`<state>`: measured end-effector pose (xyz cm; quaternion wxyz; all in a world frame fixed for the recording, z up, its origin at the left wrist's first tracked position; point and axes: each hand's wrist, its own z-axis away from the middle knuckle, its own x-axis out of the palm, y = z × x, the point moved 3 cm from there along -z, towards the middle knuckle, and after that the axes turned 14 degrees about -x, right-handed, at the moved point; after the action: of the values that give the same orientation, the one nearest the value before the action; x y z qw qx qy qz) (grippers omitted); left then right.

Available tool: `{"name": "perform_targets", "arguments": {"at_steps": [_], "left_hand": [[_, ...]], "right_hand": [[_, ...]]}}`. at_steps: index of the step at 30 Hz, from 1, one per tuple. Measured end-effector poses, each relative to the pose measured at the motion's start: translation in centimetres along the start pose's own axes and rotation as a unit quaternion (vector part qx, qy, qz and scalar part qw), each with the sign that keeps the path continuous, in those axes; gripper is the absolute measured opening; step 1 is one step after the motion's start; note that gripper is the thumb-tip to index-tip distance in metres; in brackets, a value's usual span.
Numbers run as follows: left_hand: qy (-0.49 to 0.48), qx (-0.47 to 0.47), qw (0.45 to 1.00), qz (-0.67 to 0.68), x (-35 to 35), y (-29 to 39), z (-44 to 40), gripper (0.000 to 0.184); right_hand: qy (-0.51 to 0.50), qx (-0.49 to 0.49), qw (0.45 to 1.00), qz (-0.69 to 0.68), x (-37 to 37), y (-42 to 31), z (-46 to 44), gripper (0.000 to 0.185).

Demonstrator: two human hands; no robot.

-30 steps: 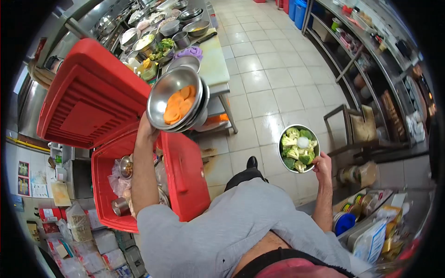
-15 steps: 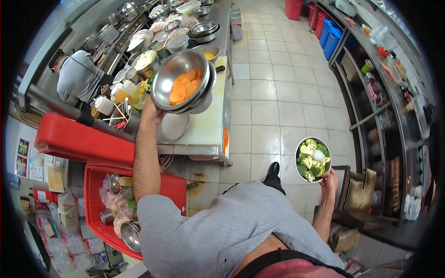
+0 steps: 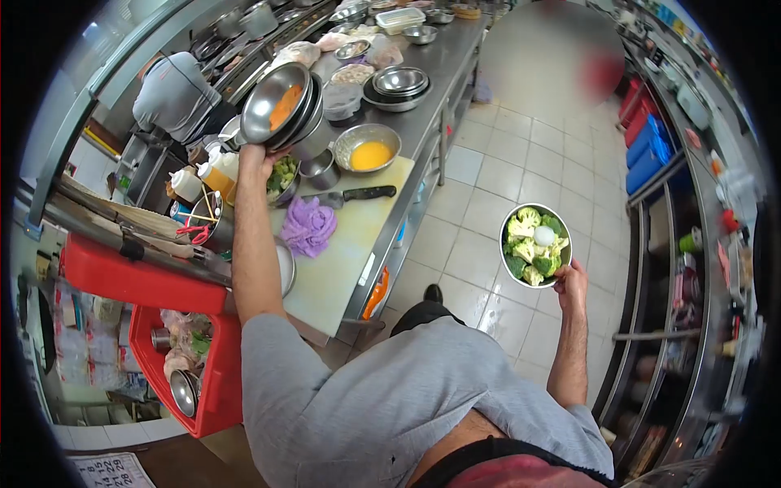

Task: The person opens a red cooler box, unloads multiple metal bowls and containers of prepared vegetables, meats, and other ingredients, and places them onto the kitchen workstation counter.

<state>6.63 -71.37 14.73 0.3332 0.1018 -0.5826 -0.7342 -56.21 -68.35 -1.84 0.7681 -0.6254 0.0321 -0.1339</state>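
Note:
My left hand [image 3: 257, 165] grips a stack of metal bowls [image 3: 259, 104] from below and tilts it; orange carrot slices [image 3: 285, 107] lie in the top bowl. The stack is over the counter, above a bowl of green vegetables [image 3: 283, 175] and a small metal pot [image 3: 320, 169]. Out over the aisle, my right hand [image 3: 573, 281] holds the rim of a metal bowl [image 3: 506, 262] filled with broccoli florets [image 3: 529, 248]. A pale round piece [image 3: 544, 236] rests on the broccoli. Below the stack, a knife [image 3: 366, 193] and a crumpled purple cloth [image 3: 307, 228] lie on a cutting board [image 3: 338, 268].
A bowl of yellow liquid [image 3: 370, 154] and stacked bowls [image 3: 399, 85] stand farther along the counter. A red bin [image 3: 220, 358] with its lid raised is at left. Shelving [image 3: 651, 268] lines the right side. Another person [image 3: 175, 98] bends by the stoves.
My view has moved forward along the counter, bringing the knife and purple cloth into sight. The left-hand stack is tipped more steeply. Both hands keep their bowls. A blurred patch now covers the far aisle.

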Motion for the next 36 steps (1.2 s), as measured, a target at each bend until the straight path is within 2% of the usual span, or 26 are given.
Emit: {"name": "perform_targets", "arguments": {"at_steps": [2, 6, 9, 14, 17, 19, 23, 31, 36], "left_hand": [[0.04, -0.033, 0.998, -0.023, -0.4, -0.9, -6.3, 0.03], [0.076, -0.014, 0.997, -0.026, 1.3, -2.6, -12.5, 0.029], [0.12, -0.066, 0.99, -0.045, 0.0, -4.7, -17.9, 0.029], [0.16, -0.085, 0.979, -0.093, 0.3, -6.7, -19.4, 0.031], [0.177, -0.083, 0.978, -0.069, -0.4, -8.6, -20.7, 0.033], [0.172, -0.08, 0.98, -0.062, 0.5, -9.0, -21.2, 0.034], [0.171, -0.118, 0.977, -0.047, 1.2, -10.2, -21.8, 0.033], [0.196, -0.134, 0.971, 0.009, 2.3, -11.6, -24.0, 0.032], [0.188, -0.098, 0.976, 0.047, 1.5, -12.9, -24.6, 0.029]], "right_hand": [[-0.025, 0.007, 1.0, 0.006, 4.6, -0.4, -3.9, 0.036], [-0.068, 0.006, 0.997, 0.024, 10.5, -1.6, -11.0, 0.034], [-0.066, 0.016, 0.997, 0.023, 13.7, -1.8, -15.1, 0.035], [-0.125, 0.028, 0.992, 0.016, 20.0, -3.4, -22.0, 0.036], [-0.157, 0.029, 0.987, 0.025, 23.8, -3.8, -25.0, 0.035], [-0.215, 0.022, 0.976, 0.015, 26.7, -4.0, -27.9, 0.036], [-0.24, 0.036, 0.97, 0.005, 31.6, -4.9, -30.6, 0.035], [-0.343, 0.048, 0.938, 0.009, 40.3, -6.0, -38.9, 0.034], [-0.406, 0.044, 0.913, -0.003, 46.9, -6.6, -42.3, 0.033]]}}
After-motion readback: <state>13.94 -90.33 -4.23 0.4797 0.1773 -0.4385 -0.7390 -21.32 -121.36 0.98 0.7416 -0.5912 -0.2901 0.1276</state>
